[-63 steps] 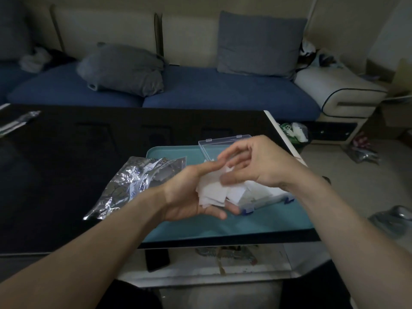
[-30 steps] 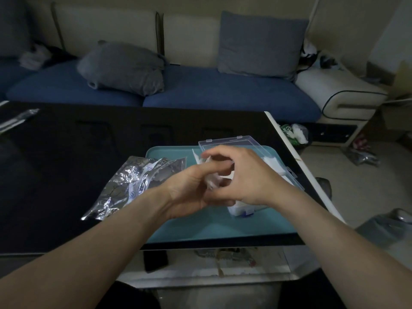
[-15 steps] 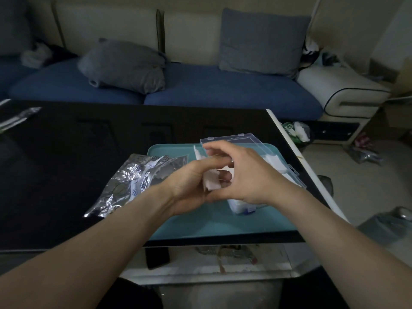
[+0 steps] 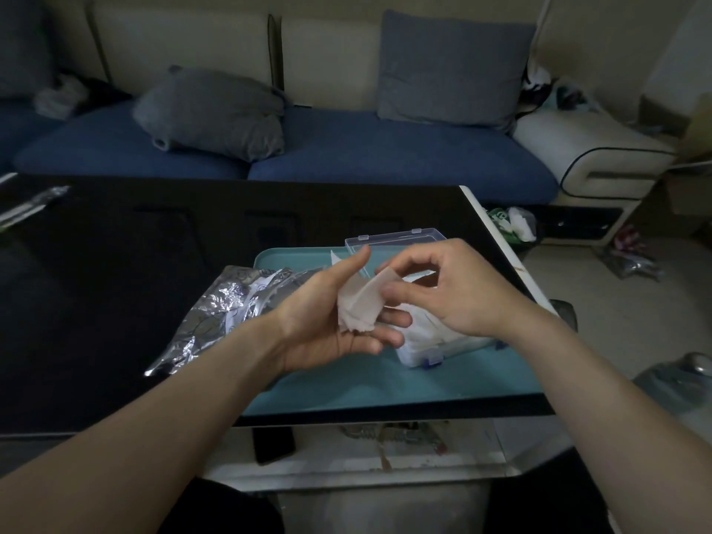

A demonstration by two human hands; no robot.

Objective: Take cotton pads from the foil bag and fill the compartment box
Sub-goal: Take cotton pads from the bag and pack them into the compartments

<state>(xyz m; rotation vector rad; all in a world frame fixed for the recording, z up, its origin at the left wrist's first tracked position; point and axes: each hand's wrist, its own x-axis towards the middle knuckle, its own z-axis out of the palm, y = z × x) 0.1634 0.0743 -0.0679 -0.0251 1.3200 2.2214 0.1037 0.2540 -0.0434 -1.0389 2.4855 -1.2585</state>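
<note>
Two hands (image 4: 323, 325), one foil bag (image 4: 227, 306), one compartment box (image 4: 435, 341), one tray (image 4: 385, 383), two cushions (image 4: 212, 113).

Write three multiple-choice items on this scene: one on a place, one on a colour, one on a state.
1. Where does the crumpled silver foil bag lie?
A. on the sofa
B. left of the clear plastic compartment box, across the tray's left edge
C. inside the box

2. What colour is the flat tray?
A. teal
B. red
C. yellow

3. How is the box lid?
A. snapped shut
B. missing
C. open, raised behind the box

Key: B, the bag lies by the left hand; A, the tray shows teal; C, the lid stands behind the right hand, which pinches white cotton pads.
</note>
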